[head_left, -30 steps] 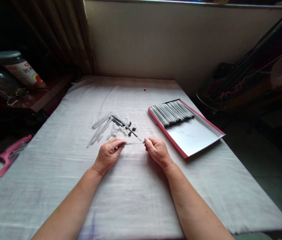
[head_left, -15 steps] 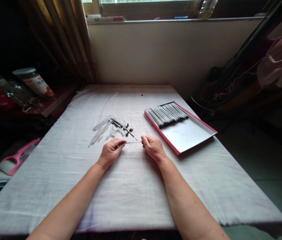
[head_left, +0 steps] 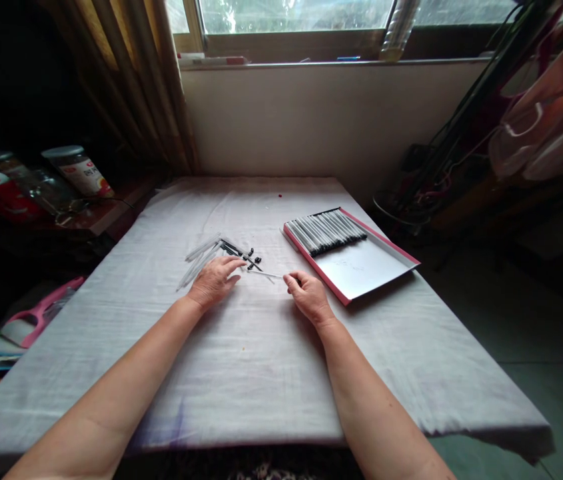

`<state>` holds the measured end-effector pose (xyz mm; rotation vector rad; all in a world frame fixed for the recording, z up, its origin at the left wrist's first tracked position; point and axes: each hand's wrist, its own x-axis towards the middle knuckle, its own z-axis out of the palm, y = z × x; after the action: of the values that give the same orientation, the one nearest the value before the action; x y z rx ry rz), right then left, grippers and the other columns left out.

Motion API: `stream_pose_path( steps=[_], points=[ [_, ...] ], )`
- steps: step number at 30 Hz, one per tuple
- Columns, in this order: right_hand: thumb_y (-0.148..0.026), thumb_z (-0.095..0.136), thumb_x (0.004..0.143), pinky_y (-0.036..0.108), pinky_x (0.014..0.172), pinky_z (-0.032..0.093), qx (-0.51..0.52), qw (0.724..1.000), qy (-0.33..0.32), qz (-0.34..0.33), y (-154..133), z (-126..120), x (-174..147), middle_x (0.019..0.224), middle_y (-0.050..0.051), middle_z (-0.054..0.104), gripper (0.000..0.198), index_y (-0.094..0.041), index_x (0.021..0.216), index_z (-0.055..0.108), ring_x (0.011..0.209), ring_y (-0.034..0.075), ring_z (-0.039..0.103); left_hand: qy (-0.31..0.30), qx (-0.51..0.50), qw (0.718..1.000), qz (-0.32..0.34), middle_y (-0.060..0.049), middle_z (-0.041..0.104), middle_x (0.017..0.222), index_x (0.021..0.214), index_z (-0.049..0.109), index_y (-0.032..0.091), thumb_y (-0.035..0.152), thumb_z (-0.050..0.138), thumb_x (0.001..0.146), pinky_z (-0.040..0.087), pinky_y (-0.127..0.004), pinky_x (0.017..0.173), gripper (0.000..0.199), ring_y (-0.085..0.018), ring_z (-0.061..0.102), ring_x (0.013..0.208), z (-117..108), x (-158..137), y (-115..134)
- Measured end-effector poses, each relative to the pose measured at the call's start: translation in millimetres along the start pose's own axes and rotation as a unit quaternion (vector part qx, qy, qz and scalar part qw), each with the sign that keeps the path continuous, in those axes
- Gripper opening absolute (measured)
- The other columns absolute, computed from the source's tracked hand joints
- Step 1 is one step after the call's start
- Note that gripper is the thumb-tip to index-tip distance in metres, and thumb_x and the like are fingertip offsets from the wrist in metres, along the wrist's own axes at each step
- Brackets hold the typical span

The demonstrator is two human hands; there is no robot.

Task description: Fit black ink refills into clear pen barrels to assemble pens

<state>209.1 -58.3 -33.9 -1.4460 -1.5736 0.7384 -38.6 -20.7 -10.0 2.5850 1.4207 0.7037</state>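
My right hand point(head_left: 308, 293) pinches one end of a thin pale pen part point(head_left: 267, 273), which points left over the cloth. Whether it is a barrel or a refill is too small to tell. My left hand point(head_left: 212, 281) is open, palm down, its fingers spread over the near side of a loose pile of pen parts. Clear tubes point(head_left: 202, 248) lie at the left of this pile and are partly hidden by the hand. Dark refills point(head_left: 231, 248) and small black caps or plugs point(head_left: 258, 260) are just beyond my left fingertips.
On the right, a shallow red-edged white tray point(head_left: 374, 273) holds a row of clear pens point(head_left: 328, 231) with black ends. A white cloth point(head_left: 261, 373) covers the table. Jars point(head_left: 81, 175) stand on a side shelf at left, above pink-handled scissors point(head_left: 44, 313).
My left hand has let go of the thin pen part, opened, and moved left and away from me to the pile. My right hand keeps its pinch. The camera has tilted up slightly.
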Motion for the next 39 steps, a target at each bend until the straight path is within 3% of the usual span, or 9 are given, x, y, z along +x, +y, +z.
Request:
stream_pose_path(
  steps=[3,8,14,17,22,28,39],
  points=[
    [-0.052,0.051,0.082,0.026,0.054,0.043,0.046,0.998,0.027,0.021,4.1,-6.6,0.3,0.056,0.002,0.063,0.037,-0.018,0.075,0.064,0.053,0.016,0.059,-0.024,0.084,0.996,0.021,-0.009,0.067,0.118,0.104,0.072,0.027,0.010,0.058,0.077,0.046,-0.044,0.094,0.035,-0.027,0.060,0.108,-3.1,16.3,-15.9],
    [-0.052,0.055,0.077,0.025,0.051,0.044,0.074,0.996,0.021,0.039,4.8,-5.4,-1.3,0.059,0.003,0.065,0.036,-0.017,0.079,0.064,0.053,0.016,0.060,-0.038,0.138,0.988,0.065,-0.010,0.069,0.111,0.090,0.073,0.025,0.016,0.062,0.077,0.045,-0.043,0.091,0.019,-0.028,0.060,0.105,0.7,35.5,-21.7],
    [-0.050,0.056,0.075,0.025,0.049,0.044,0.087,0.995,0.027,0.051,2.8,-5.7,-1.9,0.061,0.004,0.066,0.033,-0.017,0.078,0.064,0.052,0.016,0.059,-0.029,0.136,0.987,0.085,-0.012,0.069,0.107,0.095,0.068,0.020,0.016,0.050,0.087,0.045,-0.040,0.092,0.020,-0.025,0.062,0.102,-0.8,21.6,-13.6],
    [-0.048,0.057,0.073,0.025,0.047,0.043,0.101,0.992,0.036,0.062,-1.2,-7.0,-1.5,0.059,0.003,0.065,0.030,-0.018,0.075,0.063,0.048,0.015,0.055,0.029,0.110,0.991,0.062,-0.010,0.070,0.094,0.100,0.065,0.019,0.020,0.046,0.091,0.047,-0.038,0.088,0.021,-0.022,0.064,0.091,4.8,-3.7,-7.0],
    [-0.042,0.057,0.071,0.024,0.044,0.039,0.125,0.989,0.029,0.077,-7.4,-5.8,-1.8,0.053,0.000,0.058,0.023,-0.020,0.068,0.059,0.044,0.013,0.049,0.068,0.001,0.998,-0.007,-0.009,0.069,0.098,0.107,0.059,0.020,0.027,0.042,0.094,0.051,-0.033,0.082,0.022,-0.020,0.064,0.090,16.0,-36.0,3.8],
    [-0.041,0.059,0.070,0.024,0.045,0.039,0.123,0.989,0.027,0.080,-9.8,-2.4,-3.2,0.054,0.000,0.057,0.022,-0.019,0.069,0.061,0.047,0.014,0.051,0.047,-0.080,0.995,-0.041,-0.007,0.069,0.097,0.104,0.059,0.020,0.027,0.044,0.093,0.051,-0.032,0.085,0.021,-0.020,0.065,0.092,16.6,-38.9,6.0],
    [-0.038,0.058,0.074,0.024,0.048,0.043,0.124,0.990,-0.012,0.065,-15.9,2.7,-5.4,0.058,0.000,0.059,0.021,-0.018,0.071,0.062,0.050,0.013,0.054,0.045,-0.120,0.991,-0.045,-0.009,0.071,0.101,0.103,0.062,0.019,0.028,0.046,0.092,0.052,-0.032,0.087,0.022,-0.020,0.066,0.094,16.4,-40.4,14.2]
  ],
)
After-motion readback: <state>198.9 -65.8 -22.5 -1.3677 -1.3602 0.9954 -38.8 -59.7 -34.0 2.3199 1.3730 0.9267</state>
